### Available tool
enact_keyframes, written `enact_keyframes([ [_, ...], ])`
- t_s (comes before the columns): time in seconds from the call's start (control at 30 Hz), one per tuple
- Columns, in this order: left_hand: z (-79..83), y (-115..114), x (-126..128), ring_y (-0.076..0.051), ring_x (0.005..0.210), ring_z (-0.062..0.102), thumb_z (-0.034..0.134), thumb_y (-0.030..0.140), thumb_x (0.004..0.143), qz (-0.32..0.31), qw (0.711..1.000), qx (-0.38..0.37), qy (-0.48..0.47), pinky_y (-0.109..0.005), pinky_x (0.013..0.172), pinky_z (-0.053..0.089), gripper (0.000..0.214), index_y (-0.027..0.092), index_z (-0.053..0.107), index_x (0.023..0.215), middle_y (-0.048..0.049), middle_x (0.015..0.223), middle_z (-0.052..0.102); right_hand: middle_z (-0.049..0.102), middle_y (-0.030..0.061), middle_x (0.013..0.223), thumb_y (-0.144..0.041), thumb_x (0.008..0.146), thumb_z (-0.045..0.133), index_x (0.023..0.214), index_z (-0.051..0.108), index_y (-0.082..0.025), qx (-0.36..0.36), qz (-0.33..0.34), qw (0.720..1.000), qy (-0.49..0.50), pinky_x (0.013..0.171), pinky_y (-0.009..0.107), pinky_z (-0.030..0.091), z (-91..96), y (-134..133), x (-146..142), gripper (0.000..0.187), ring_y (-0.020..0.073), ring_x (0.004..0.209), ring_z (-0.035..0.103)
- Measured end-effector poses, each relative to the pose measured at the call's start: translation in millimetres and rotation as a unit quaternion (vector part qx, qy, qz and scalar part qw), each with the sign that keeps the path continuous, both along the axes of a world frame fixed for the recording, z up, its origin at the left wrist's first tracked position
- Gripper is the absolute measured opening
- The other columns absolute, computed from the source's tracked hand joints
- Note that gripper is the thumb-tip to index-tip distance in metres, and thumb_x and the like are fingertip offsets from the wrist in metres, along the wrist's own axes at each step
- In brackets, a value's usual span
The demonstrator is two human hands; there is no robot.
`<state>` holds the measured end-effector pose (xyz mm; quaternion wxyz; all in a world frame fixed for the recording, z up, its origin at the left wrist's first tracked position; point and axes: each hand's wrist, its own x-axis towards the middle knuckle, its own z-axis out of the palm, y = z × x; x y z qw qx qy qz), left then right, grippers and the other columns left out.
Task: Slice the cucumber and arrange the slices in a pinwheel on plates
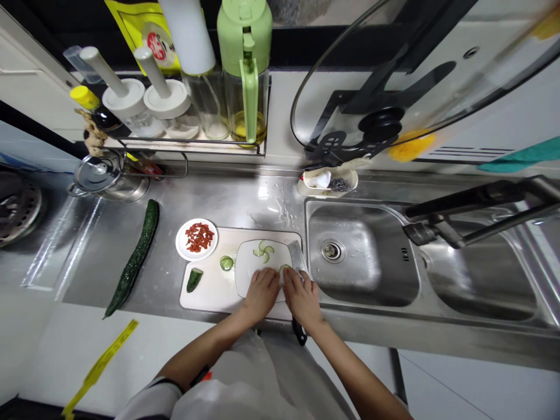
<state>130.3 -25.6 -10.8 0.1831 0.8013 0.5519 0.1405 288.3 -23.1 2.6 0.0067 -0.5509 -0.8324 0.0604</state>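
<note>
My left hand [261,291] and my right hand [301,297] meet over the near edge of a white plate [245,280] that lies on a pale cutting board [205,297]. Their fingertips are pressed together around a thin cucumber slice [284,268] at the plate's right rim. Several curved cucumber slices [263,249] form a small pinwheel on the plate. A knife [296,255] lies along the board's right edge under my right hand, its black handle poking out below my wrist. A round cucumber slice [226,263] and a cucumber end piece [193,279] lie on the board.
A small dish of red berries [196,238] sits at the board's far left corner. A whole cucumber [135,256] lies on the steel counter to the left. A sink [363,256] with a tap [472,213] is on the right. Bottles and jars on a rack [196,143] stand behind.
</note>
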Motion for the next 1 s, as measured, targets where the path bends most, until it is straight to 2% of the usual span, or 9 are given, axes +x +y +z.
enact_keyframes([
  [0.27, 2.9, -2, 1, -0.025, 0.117, 0.046, 0.053, 0.022, 0.087, 0.017, 1.0, -0.007, 0.017, -0.047, 0.098, 0.037, 0.036, 0.018, 0.051, 0.123, -0.0109, 0.119, 0.055, 0.05, 0.012, 0.135, -0.025, 0.092, 0.041, 0.135, 0.048, -0.02, -0.003, 0.001, 1.0, -0.004, 0.09, 0.044, 0.036, 1.8, 1, -1, 0.044, 0.0313, 0.122, 0.037],
  [0.5, 14.6, -1, -8, -0.026, 0.118, 0.044, 0.053, 0.021, 0.086, 0.037, 0.999, -0.013, -0.015, -0.047, 0.096, 0.04, 0.035, 0.023, 0.055, 0.121, -0.011, 0.121, 0.054, 0.051, 0.0129, 0.133, -0.027, 0.091, 0.044, 0.133, 0.05, -0.019, 0.005, 0.002, 1.0, 0.016, 0.091, 0.044, 0.036, 7.1, 2, -2, 0.043, 0.0308, 0.122, 0.037],
  [0.6, 19.3, 0, -31, -0.024, 0.113, 0.048, 0.049, 0.02, 0.088, 0.067, 0.996, 0.022, -0.054, -0.043, 0.095, 0.042, 0.033, 0.022, 0.056, 0.119, -0.0106, 0.118, 0.055, 0.052, 0.0123, 0.132, -0.025, 0.091, 0.045, 0.13, 0.053, -0.02, 0.002, -0.002, 0.999, 0.034, 0.091, 0.044, 0.036, 8.7, 0, -3, 0.04, 0.0304, 0.121, 0.037],
  [0.7, 19.1, 2, -65, -0.022, 0.112, 0.05, 0.046, 0.016, 0.088, 0.134, 0.987, 0.053, -0.074, -0.041, 0.095, 0.044, 0.035, 0.021, 0.055, 0.121, -0.0117, 0.117, 0.055, 0.053, 0.0122, 0.13, -0.024, 0.091, 0.045, 0.126, 0.056, -0.02, 0.002, -0.005, 0.998, 0.058, 0.091, 0.044, 0.036, 7.9, -4, -3, 0.036, 0.0297, 0.12, 0.037],
  [0.83, 10.5, 3, -109, -0.024, 0.106, 0.053, 0.046, 0.016, 0.087, 0.228, 0.972, 0.054, -0.034, -0.042, 0.093, 0.046, 0.034, 0.018, 0.058, 0.118, -0.0128, 0.111, 0.057, 0.055, 0.0106, 0.125, -0.024, 0.091, 0.046, 0.12, 0.06, -0.02, 0.003, 0.002, 0.996, 0.088, 0.093, 0.043, 0.035, 4.2, -15, -7, 0.033, 0.0285, 0.121, 0.037],
  [1.0, -0.4, 3, -130, -0.024, 0.1, 0.054, 0.046, 0.017, 0.086, 0.246, 0.969, 0.026, -0.005, -0.04, 0.092, 0.047, 0.033, 0.017, 0.06, 0.115, -0.0123, 0.108, 0.059, 0.057, 0.0081, 0.123, -0.025, 0.09, 0.048, 0.115, 0.062, -0.022, -0.012, 0.018, 0.995, 0.1, 0.093, 0.042, 0.035, 3.5, -29, -16, 0.028, 0.0285, 0.12, 0.038],
])
